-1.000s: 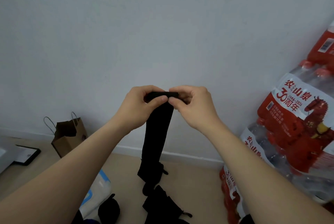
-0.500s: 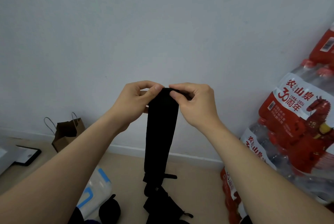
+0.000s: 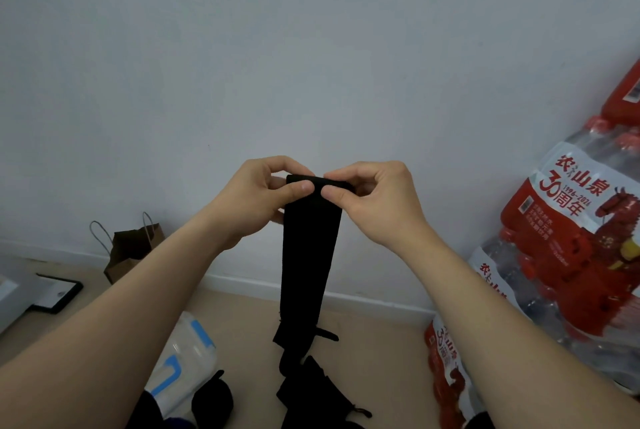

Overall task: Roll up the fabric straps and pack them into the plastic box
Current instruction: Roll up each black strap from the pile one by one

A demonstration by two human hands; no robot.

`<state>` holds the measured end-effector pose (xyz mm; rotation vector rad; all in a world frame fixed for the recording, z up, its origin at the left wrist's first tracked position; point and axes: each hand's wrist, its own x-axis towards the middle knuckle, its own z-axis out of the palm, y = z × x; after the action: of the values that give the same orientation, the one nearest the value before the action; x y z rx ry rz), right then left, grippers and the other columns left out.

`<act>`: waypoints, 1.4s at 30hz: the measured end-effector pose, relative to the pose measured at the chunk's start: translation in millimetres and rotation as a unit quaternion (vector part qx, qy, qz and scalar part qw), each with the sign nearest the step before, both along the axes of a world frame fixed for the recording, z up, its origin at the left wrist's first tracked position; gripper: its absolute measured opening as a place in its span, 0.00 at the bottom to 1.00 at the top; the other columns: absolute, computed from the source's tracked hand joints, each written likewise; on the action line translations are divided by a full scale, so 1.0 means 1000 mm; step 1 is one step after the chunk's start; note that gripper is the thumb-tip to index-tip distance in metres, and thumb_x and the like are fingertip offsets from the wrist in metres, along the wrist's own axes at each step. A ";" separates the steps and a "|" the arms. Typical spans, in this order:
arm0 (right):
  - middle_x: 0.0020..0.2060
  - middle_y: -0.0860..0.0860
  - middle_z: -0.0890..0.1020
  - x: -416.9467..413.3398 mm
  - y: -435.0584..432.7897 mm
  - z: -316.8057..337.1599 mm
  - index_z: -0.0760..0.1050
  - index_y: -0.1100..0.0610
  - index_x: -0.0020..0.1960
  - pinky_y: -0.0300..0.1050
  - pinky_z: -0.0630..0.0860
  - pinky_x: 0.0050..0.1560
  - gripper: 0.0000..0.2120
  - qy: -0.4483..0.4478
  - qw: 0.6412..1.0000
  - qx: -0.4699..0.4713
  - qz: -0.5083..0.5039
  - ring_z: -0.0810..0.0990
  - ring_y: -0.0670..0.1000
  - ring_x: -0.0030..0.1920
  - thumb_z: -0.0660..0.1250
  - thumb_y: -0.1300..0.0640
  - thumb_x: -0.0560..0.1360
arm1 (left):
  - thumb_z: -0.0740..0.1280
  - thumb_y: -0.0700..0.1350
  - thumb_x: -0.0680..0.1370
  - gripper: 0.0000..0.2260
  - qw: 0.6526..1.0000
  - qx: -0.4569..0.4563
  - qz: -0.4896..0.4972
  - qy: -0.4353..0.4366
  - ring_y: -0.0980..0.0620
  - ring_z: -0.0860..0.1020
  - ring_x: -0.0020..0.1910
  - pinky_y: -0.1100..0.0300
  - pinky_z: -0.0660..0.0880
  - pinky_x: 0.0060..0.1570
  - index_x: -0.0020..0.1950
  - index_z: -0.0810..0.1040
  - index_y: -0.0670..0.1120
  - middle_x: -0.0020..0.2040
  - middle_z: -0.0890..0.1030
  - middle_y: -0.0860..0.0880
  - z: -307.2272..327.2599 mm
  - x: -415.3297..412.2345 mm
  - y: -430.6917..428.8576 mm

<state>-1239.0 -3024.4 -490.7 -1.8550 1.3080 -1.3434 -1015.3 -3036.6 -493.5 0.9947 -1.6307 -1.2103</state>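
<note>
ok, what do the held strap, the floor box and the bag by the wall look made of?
The strap: matte black fabric, probably woven or knit; it hangs limp and folds over at the top. The box: translucent plastic with blue clips and a soft sheen. The bag: brown paper, likely kraft; creased, standing open, with thin loop handles.

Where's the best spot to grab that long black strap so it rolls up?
I'd take the top edge, one hand from each side. The black strap hangs straight down, so its top end is free to turn over. The left hand and right hand pinch it there, thumbs in front.
</note>
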 end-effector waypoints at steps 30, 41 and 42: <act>0.46 0.41 0.89 -0.008 0.006 0.007 0.88 0.47 0.58 0.41 0.82 0.56 0.11 0.038 0.996 0.055 0.064 0.88 0.40 0.49 0.81 0.52 0.76 | 0.79 0.37 0.77 0.11 0.999 -0.047 0.023 -0.006 0.47 0.89 0.53 0.60 0.83 0.56 0.56 0.87 0.50 0.52 0.90 0.47 0.002 0.004 0.008; 0.45 0.40 0.90 -0.005 0.006 0.003 0.89 0.46 0.54 0.41 0.84 0.55 0.11 0.040 0.999 0.018 0.026 0.88 0.41 0.47 0.84 0.53 0.73 | 0.70 0.45 0.85 0.08 1.000 -0.026 -0.004 -0.007 0.44 0.88 0.56 0.52 0.84 0.56 0.60 0.88 0.50 0.54 0.90 0.45 0.002 0.004 0.011; 0.45 0.42 0.90 -0.008 0.006 0.002 0.89 0.46 0.56 0.42 0.84 0.53 0.12 0.045 0.997 0.042 0.043 0.88 0.42 0.45 0.83 0.51 0.74 | 0.72 0.42 0.84 0.08 0.999 -0.033 -0.007 -0.002 0.46 0.88 0.56 0.56 0.84 0.55 0.60 0.88 0.51 0.54 0.90 0.45 0.001 0.005 0.011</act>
<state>-1246.6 -3018.7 -488.3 -1.9103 1.2936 -1.1572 -1010.0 -3025.2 -492.1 0.9471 -1.6717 -1.1574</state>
